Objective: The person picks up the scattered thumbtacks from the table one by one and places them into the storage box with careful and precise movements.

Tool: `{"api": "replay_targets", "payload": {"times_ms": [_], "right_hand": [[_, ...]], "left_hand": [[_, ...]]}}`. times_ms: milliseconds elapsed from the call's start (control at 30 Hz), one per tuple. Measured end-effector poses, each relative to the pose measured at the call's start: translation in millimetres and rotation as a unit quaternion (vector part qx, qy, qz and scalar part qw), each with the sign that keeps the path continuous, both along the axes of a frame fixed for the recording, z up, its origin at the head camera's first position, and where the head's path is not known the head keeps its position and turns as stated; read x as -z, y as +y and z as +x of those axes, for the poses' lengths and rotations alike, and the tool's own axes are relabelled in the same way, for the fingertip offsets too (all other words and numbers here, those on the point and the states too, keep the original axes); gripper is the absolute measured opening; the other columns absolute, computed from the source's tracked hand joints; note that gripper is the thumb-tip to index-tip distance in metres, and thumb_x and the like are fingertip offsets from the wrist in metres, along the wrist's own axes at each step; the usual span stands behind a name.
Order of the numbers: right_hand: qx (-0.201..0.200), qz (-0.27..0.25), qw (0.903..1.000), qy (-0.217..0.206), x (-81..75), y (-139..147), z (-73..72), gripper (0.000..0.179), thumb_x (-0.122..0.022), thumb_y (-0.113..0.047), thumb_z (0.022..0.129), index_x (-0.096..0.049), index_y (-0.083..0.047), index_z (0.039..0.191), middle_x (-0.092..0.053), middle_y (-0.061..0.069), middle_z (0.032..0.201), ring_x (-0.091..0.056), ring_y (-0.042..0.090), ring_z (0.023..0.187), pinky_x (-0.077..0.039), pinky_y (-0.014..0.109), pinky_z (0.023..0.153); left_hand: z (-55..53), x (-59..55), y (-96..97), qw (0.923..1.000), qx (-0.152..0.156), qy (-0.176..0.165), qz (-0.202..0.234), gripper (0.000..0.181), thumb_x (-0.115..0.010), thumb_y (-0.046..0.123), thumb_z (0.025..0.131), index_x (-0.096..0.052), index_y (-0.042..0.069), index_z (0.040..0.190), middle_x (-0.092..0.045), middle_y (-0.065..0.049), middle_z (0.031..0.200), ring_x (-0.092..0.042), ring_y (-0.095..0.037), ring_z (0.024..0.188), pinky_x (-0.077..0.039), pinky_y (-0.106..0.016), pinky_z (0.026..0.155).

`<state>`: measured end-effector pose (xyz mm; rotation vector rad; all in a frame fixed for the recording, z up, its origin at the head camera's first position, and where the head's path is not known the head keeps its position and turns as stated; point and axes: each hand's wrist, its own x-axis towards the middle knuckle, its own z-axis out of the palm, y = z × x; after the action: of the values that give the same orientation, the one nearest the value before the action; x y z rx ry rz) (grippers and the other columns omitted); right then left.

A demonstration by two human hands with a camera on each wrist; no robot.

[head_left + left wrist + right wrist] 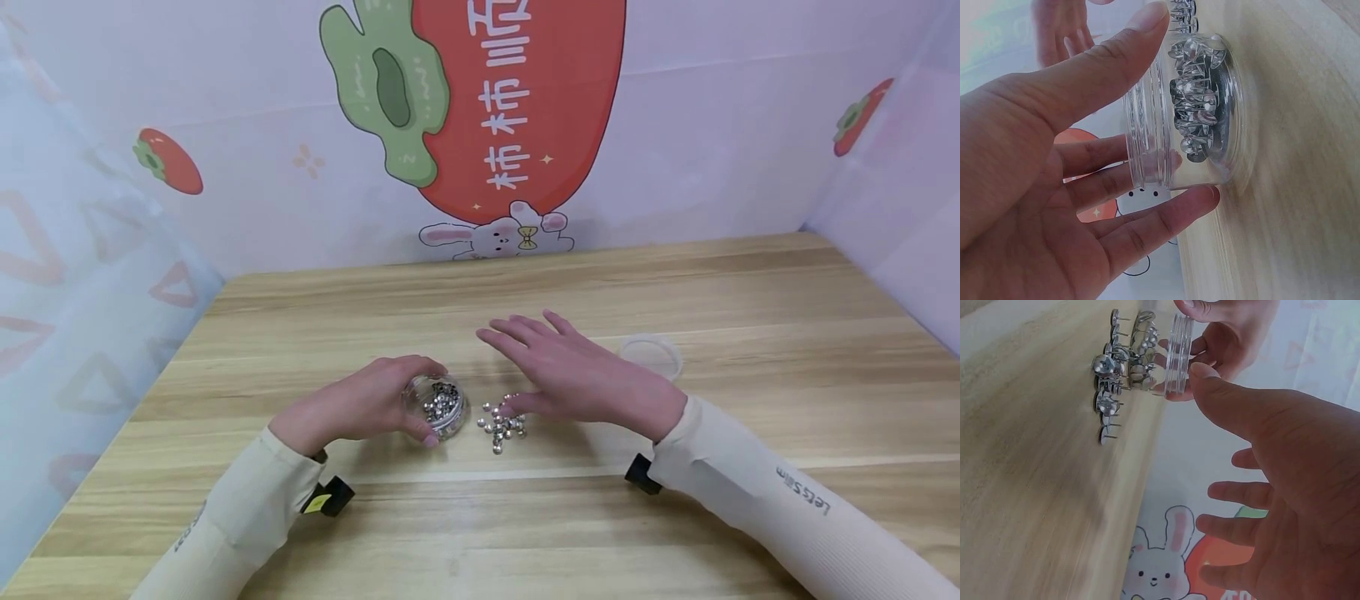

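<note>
My left hand [367, 404] holds a clear round jar [1150, 147] between thumb and fingers, its open mouth upward on the table. Silver dome-headed thumbtacks [1194, 103] are heaped inside it. Just right of the jar, a loose pile of the same thumbtacks [498, 431] lies on the wood, many with pins pointing up in the right wrist view. Over this pile my right hand [566, 375] hovers with fingers spread and nothing in them. Its thumb overlaps part of the pile in the head view.
A clear round lid [677, 360] lies beyond my right wrist, which partly covers it. The wood-grain table [480, 533] ends at a printed backdrop [720, 158] behind, with more cloth at both sides.
</note>
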<state>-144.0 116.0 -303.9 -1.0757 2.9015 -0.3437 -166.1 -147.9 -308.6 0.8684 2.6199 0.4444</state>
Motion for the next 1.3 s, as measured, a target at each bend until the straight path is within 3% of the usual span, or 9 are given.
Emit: {"api": "replay_targets", "payload": {"times_ms": [633, 933, 1100, 1300], "right_hand": [[0.002, 0.003, 0.9999, 0.011, 0.9, 0, -4.5, 0.076, -0.073, -0.04, 0.085, -0.037, -0.02, 0.149, -0.049, 0.003, 0.146, -0.044, 0.027, 0.136, -0.024, 0.058, 0.117], [0.0, 0.027, 0.9995, -0.013, 3.4, -1, -5.7, 0.061, -0.071, -0.031, 0.089, -0.047, -0.015, 0.143, -0.056, 0.004, 0.138, -0.055, 0.024, 0.126, -0.042, 0.047, 0.108], [0.0, 0.036, 0.9992, -0.018, 6.0, -1, -6.8, 0.049, -0.07, -0.026, 0.09, -0.055, -0.014, 0.135, -0.061, 0.004, 0.13, -0.059, 0.022, 0.118, -0.048, 0.045, 0.101], [-0.026, 0.037, 0.9987, -0.023, 13.6, -3, -8.8, 0.026, -0.067, -0.017, 0.09, -0.069, -0.013, 0.116, -0.067, 0.002, 0.112, -0.063, 0.017, 0.099, -0.053, 0.041, 0.091]], "left_hand": [[1.2, 0.1, -1.6, 1.0, -0.005, -0.004, 0.005, 0.083, -0.088, 0.039, 0.066, -0.053, 0.006, 0.134, -0.059, -0.009, 0.135, -0.055, -0.029, 0.125, -0.043, -0.047, 0.107], [-0.2, 1.2, 0.2, 1.0, -0.003, -0.003, 0.005, 0.083, -0.087, 0.039, 0.067, -0.053, 0.007, 0.134, -0.059, -0.008, 0.136, -0.054, -0.028, 0.125, -0.043, -0.047, 0.107], [-0.8, -0.1, 0.8, 1.0, -0.002, -0.004, 0.004, 0.083, -0.087, 0.04, 0.066, -0.053, 0.006, 0.134, -0.059, -0.008, 0.135, -0.054, -0.029, 0.126, -0.042, -0.047, 0.108], [-0.3, -0.1, -0.6, 1.0, -0.006, -0.004, 0.001, 0.082, -0.087, 0.04, 0.066, -0.054, 0.007, 0.133, -0.059, -0.008, 0.135, -0.054, -0.028, 0.125, -0.043, -0.047, 0.107]]}}
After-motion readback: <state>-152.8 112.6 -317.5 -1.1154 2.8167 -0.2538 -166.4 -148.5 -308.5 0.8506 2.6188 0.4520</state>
